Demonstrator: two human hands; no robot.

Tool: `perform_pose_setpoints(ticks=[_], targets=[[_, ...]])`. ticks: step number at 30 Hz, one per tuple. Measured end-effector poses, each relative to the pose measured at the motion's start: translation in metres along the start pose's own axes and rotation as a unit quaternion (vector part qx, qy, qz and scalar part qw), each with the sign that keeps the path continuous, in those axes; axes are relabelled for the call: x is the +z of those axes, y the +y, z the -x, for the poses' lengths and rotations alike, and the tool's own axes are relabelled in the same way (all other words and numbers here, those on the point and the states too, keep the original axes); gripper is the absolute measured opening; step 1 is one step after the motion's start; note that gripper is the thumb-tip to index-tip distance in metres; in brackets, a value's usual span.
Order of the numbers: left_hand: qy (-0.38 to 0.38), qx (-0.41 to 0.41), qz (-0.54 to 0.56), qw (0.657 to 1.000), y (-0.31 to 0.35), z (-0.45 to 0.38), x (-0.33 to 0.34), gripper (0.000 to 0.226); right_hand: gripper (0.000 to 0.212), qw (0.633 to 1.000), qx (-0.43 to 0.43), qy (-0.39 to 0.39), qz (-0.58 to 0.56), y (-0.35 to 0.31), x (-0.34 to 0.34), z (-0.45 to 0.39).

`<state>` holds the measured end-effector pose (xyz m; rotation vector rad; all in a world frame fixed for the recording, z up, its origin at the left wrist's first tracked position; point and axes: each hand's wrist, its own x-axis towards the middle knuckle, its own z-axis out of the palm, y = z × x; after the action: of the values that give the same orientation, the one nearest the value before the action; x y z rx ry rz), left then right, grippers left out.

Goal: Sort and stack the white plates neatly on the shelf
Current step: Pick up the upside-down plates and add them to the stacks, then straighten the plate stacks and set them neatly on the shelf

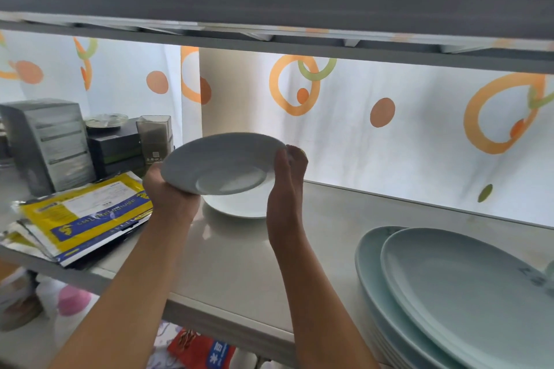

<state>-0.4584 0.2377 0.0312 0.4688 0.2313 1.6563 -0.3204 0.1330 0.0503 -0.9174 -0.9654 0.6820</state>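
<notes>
A white plate (pixel 221 163) hangs tilted in the air over the white shelf (pixel 239 263), its underside and foot ring turned toward me. My left hand (pixel 168 192) grips its lower left rim. My right hand (pixel 287 177) holds its right rim with the fingers curled over the edge. Directly below, another white plate (pixel 239 207) lies flat on the shelf, partly hidden by the held plate and my hands.
A stack of pale green oval plates (pixel 449 287) fills the shelf's front right. Yellow and blue packets (pixel 87 216) lie at the left, with grey boxes (pixel 48 141) and a clear container (pixel 154 135) behind. A patterned curtain (pixel 389 129) backs the shelf, and an upper shelf (pixel 269 42) hangs overhead.
</notes>
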Motion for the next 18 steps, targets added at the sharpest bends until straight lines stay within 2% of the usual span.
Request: perform_pose_setpoints(ticks=[3,5,7,10,12,14,18], targets=[[0.035,-0.042,-0.014,0.998,0.003,-0.004,-0.003,0.026,0.008,0.994,0.057,0.044,-0.081,0.001,-0.004,-0.006],[0.039,-0.060,-0.055,0.996,0.002,-0.005,-0.007,0.032,0.018,0.983,0.077,0.065,-0.155,0.004,-0.008,-0.010],[0.007,-0.081,-0.076,0.994,0.002,-0.003,-0.006,0.037,0.024,0.968,0.111,0.074,-0.213,0.005,-0.012,-0.012],[-0.038,-0.119,-0.061,0.990,0.005,0.000,-0.004,0.067,0.045,0.969,0.141,0.074,-0.188,0.007,-0.011,-0.013],[-0.057,-0.132,-0.062,0.988,0.007,0.002,-0.004,0.075,0.056,0.971,0.143,0.073,-0.175,0.008,-0.009,-0.013],[-0.058,-0.134,-0.064,0.987,0.008,0.002,-0.005,0.077,0.058,0.973,0.139,0.068,-0.169,0.009,-0.010,-0.013],[-0.065,-0.150,-0.063,0.985,0.007,0.004,-0.004,0.063,0.060,0.975,0.131,0.064,-0.167,0.009,-0.010,-0.013]])
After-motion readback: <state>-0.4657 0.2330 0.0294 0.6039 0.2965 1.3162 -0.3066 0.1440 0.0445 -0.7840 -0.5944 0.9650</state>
